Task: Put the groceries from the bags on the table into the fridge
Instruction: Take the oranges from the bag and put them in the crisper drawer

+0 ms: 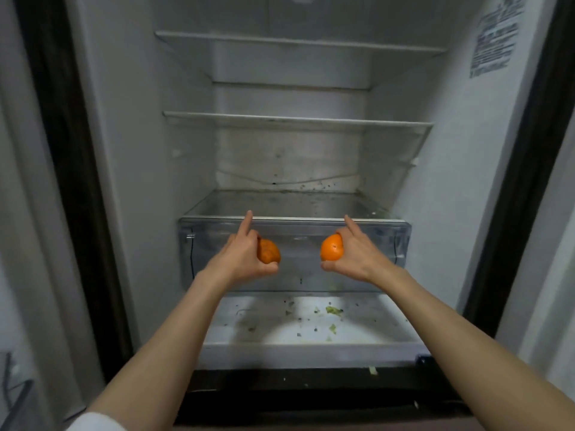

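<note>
White sleeve (93,423) at lower left edge. Both forearms stretched forward into the open fridge (124,150).

Fridge floor (311,325) below the hands: littered with green scraps and dark specks.

Left hand (245,256) curled round an orange (270,251), index finger straight, tip touching the top front edge of the clear drawer (389,244). Right hand (357,256) gripping a second orange (331,247), index finger likewise extended to the drawer's upper edge. Both oranges held in front of the drawer face, well apart from each other.

Above the drawer: glass cover shelf (295,203), dark crumbs along its back. Higher up, middle shelf (295,119) and top shelf (298,42), both bare. Printed label (494,35) on the right inner wall, text unreadable.
</note>
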